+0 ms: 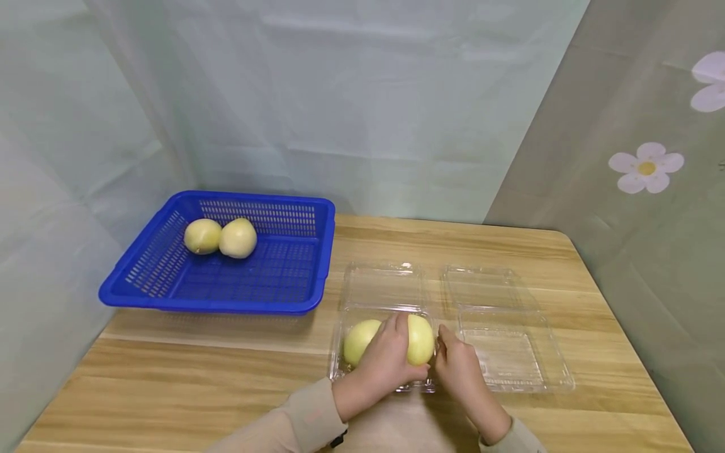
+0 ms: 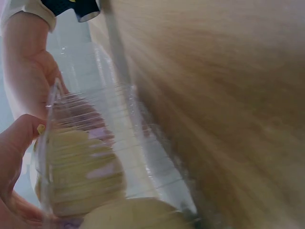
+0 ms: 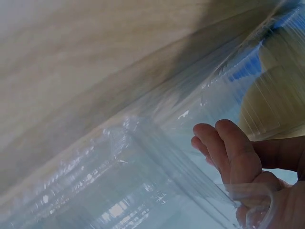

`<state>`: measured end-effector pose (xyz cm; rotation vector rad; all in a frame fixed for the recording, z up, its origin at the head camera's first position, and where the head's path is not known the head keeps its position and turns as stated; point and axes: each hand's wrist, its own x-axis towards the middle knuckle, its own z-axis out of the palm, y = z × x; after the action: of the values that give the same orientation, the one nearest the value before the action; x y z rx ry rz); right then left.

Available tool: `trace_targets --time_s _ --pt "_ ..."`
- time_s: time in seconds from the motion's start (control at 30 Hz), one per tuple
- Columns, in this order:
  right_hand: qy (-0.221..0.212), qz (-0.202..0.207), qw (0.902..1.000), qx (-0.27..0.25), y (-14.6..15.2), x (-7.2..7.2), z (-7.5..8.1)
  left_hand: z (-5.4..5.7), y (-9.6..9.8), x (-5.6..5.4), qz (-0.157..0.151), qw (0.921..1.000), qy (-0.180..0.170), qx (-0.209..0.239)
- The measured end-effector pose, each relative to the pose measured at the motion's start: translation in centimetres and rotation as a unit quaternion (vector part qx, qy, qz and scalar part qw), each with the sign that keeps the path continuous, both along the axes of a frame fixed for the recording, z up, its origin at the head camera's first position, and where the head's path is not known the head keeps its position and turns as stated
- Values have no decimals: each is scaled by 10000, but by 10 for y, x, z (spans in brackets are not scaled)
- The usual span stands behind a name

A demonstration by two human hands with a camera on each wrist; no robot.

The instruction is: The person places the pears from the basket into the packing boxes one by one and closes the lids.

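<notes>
In the head view, my left hand (image 1: pixel 386 355) grips a round yellow melon (image 1: pixel 421 340) with thumb in front and fingers over its top. That melon sits on the right side of a clear plastic clamshell box (image 1: pixel 382 288) with its lid folded back. Another yellow melon (image 1: pixel 360 341) lies at its left in the same box, partly behind the hand. My right hand (image 1: pixel 460 367) is at the box's right edge, its fingers loosely bent and holding nothing. The right wrist view shows the fingers (image 3: pixel 233 148) beside the clear wall, with melons behind plastic.
A second clear clamshell box (image 1: pixel 504 352) lies open to the right, close to my right hand. At the back left stands a blue plastic basket (image 1: pixel 283 267) with two pale yellow melons (image 1: pixel 238 238) in it. A wooden table (image 1: pixel 226 365) carries everything, with curtains behind it.
</notes>
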<state>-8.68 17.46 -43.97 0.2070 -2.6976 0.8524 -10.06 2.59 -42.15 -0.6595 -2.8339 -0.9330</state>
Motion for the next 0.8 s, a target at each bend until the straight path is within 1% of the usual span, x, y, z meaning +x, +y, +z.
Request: trace_targets --time_s 0.1,0.27,0.33,0.43,0.57,0.7,0.8 --pt "-108 24 9999 -2 -1 0 0 -1 -1 0 33 9998 40 -197" --pt "-135 28 9999 19 -2 0 -1 -3 -1 -1 54 9975 351 -606" --pt "-114 20 9999 31 -2 0 -1 -4 -1 -2 50 9965 419 -726" --pt "-78 -13 9999 87 -1 0 0 -4 0 -3 13 9947 473 -909" --pt "-136 -20 9999 87 -1 0 1 -2 0 -3 -62 9921 511 -1140" --pt "-287 -6 9996 23 -1 1 2 -1 2 -3 -129 9862 602 -1537" --pt "-342 5 9994 15 -1 2 3 -1 3 -3 -120 9806 689 -1829"
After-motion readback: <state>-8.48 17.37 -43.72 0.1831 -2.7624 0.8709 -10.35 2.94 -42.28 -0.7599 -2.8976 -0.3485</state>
